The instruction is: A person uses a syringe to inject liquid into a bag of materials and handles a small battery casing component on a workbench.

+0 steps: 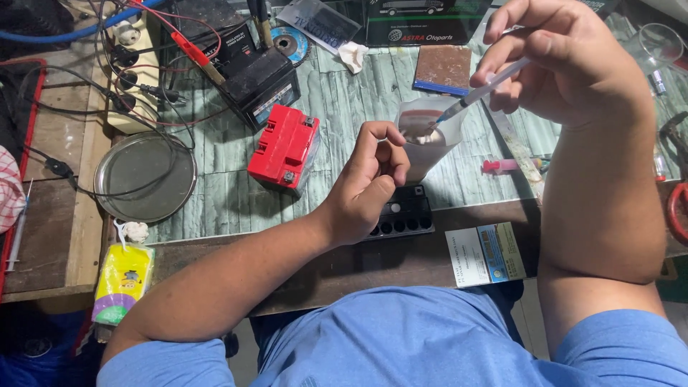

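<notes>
Nearest, a black battery [403,213] lies on the bench with its filler holes uncovered. Above it, the left hand [365,183] pinches a clear pouch [428,136]. The right hand [555,61] grips a syringe [484,89], tip inside the pouch. Judged: liquid drawing is underway; filling appears outstanding.
</notes>
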